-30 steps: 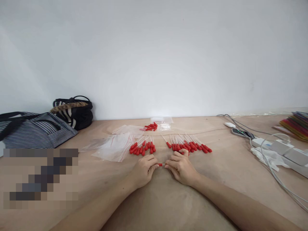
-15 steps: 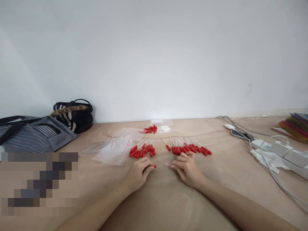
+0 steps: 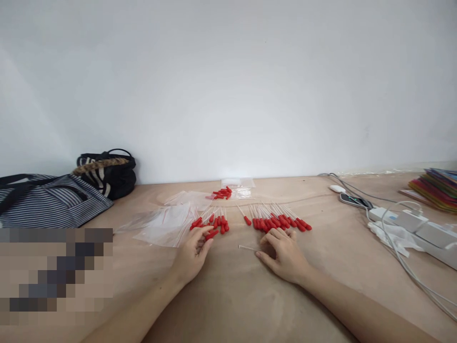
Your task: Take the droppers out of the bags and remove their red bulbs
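My left hand (image 3: 193, 251) reaches toward the left pile of red-bulbed droppers (image 3: 210, 221) and pinches a loose red rubber bulb (image 3: 212, 234) between thumb and fingertips at the pile's near edge. My right hand (image 3: 283, 255) rests on the table in front of the right pile of droppers (image 3: 278, 221). Its thumb and forefinger hold one end of a thin clear tube (image 3: 246, 247), which has no bulb and points left. A small heap of loose red bulbs (image 3: 222, 192) lies farther back.
Clear zip bags (image 3: 166, 224) lie left of the piles, more (image 3: 243, 186) at the back. A striped bag (image 3: 50, 200) and a black bag (image 3: 107, 171) sit far left. Right: a power strip (image 3: 421, 228) with cables, a phone (image 3: 352, 200), coloured sheets (image 3: 437, 188). A wall stands behind.
The two hands, joined at one dropper a second ago, pulled apart. The left hand carried the red bulb left and forward to the left pile; the right hand kept the bare tube.
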The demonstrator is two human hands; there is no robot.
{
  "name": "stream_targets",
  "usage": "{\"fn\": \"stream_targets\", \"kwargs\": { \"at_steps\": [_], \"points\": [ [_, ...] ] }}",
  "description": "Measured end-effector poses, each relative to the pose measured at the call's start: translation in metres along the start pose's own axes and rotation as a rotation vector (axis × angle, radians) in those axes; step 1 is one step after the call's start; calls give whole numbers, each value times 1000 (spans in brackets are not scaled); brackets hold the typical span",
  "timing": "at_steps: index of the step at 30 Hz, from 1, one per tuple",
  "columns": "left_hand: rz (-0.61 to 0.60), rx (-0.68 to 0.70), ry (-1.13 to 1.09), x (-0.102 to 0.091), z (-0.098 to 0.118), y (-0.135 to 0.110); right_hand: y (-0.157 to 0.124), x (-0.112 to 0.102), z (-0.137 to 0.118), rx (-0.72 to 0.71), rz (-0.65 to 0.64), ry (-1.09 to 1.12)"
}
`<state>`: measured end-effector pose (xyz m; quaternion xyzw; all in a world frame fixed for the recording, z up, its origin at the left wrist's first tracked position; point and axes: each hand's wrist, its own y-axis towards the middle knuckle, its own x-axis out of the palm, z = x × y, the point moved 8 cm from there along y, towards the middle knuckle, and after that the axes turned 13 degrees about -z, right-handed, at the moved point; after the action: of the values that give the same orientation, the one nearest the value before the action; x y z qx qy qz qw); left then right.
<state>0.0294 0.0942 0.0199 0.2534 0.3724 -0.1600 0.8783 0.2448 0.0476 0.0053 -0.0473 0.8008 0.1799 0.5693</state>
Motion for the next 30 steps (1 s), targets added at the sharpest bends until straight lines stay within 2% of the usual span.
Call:
{"fn": "stream_targets", "kwargs": {
  "at_steps": [4,6,8,12,14,19,22,26,30],
  "points": [
    [260,-163,71,-40,-30,-4,0,-1,3,22,-17,0],
    [329,-265,171,-59,-45,-8,2,0,1,16,-36,-42],
    [327,-369,255,-72,-61,-10,4,1,-2,12,-53,-107],
    [141,-566,357,-72,-84,-13,4,5,-7,12,-37,-236],
    [92,-604,388,-70,-84,-14,3,6,-7,20,-4,-237],
    [198,-530,552,-71,-58,-12,4,-1,-7,57,81,-195],
    [180,-481,611,-64,-47,-9,17,-11,-4,148,113,-239],
    [138,-476,604,-59,-47,-8,49,-12,5,326,3,-271],
    [197,-512,585,-65,-52,-11,78,-1,7,419,-120,-257]
  ]
}}
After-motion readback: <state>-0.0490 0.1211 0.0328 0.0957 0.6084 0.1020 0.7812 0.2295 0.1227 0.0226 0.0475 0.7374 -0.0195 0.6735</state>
